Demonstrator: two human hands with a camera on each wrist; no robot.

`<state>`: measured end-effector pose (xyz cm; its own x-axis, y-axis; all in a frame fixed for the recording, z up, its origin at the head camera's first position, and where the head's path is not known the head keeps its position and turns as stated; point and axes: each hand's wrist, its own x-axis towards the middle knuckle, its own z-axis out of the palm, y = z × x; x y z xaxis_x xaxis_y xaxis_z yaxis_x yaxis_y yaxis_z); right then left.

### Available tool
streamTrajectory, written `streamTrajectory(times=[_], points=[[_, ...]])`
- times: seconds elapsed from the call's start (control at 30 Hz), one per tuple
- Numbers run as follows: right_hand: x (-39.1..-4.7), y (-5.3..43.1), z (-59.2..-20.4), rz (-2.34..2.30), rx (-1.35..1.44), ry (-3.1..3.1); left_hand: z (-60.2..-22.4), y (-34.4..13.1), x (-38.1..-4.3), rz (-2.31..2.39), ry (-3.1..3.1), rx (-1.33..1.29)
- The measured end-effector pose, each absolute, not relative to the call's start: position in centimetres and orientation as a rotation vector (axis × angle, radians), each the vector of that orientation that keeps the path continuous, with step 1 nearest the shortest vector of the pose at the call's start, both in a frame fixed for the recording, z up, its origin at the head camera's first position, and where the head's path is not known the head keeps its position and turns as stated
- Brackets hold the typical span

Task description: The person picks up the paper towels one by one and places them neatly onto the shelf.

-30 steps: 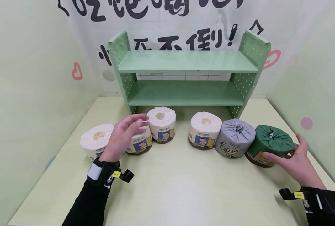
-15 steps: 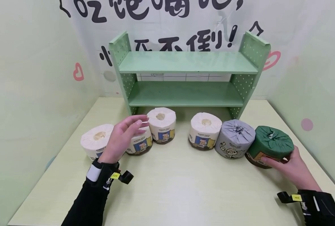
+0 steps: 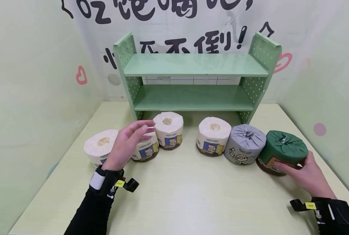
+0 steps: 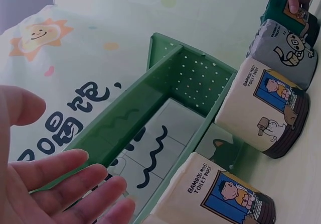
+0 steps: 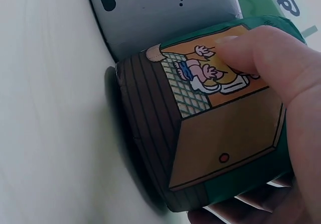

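Observation:
My right hand (image 3: 309,178) grips a green-wrapped toilet paper roll (image 3: 286,147) at the right end of the row. In the right wrist view the thumb (image 5: 251,53) presses the printed front, while the other fingers reach round its far side. Directly left of it stands a grey-wrapped toilet paper roll (image 3: 245,143), then a white toilet paper roll (image 3: 214,133). My left hand (image 3: 125,143) is held over the left group of white rolls, fingers extended and nothing in them. It partly hides the middle white roll (image 3: 146,148) of that group.
A green two-tier shelf (image 3: 192,98) stands at the back of the pale table (image 3: 192,195). Two more white rolls, the left one (image 3: 101,143) and the right one (image 3: 168,129), flank the middle roll. Walls (image 3: 324,81) enclose both sides.
My right hand has moved in and taken hold of the green toilet paper roll, which has shifted slightly. The left hand has stayed almost still.

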<state>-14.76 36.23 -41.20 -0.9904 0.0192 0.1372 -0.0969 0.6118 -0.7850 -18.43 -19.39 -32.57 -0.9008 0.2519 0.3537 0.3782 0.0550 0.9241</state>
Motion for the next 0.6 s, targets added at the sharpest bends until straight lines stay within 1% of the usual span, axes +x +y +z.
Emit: streamTrajectory(times=[0.23, 0.6], points=[[-14.6, 36.2, -40.6, 1.38, 0.112, -2.59, -32.7, -19.4, -18.5, -1.983, -2.224, -0.663], [-14.3, 35.7, -37.1, 1.289, 0.028, -2.525, -32.8, -19.6, -18.5, -1.966, -2.228, -0.658]])
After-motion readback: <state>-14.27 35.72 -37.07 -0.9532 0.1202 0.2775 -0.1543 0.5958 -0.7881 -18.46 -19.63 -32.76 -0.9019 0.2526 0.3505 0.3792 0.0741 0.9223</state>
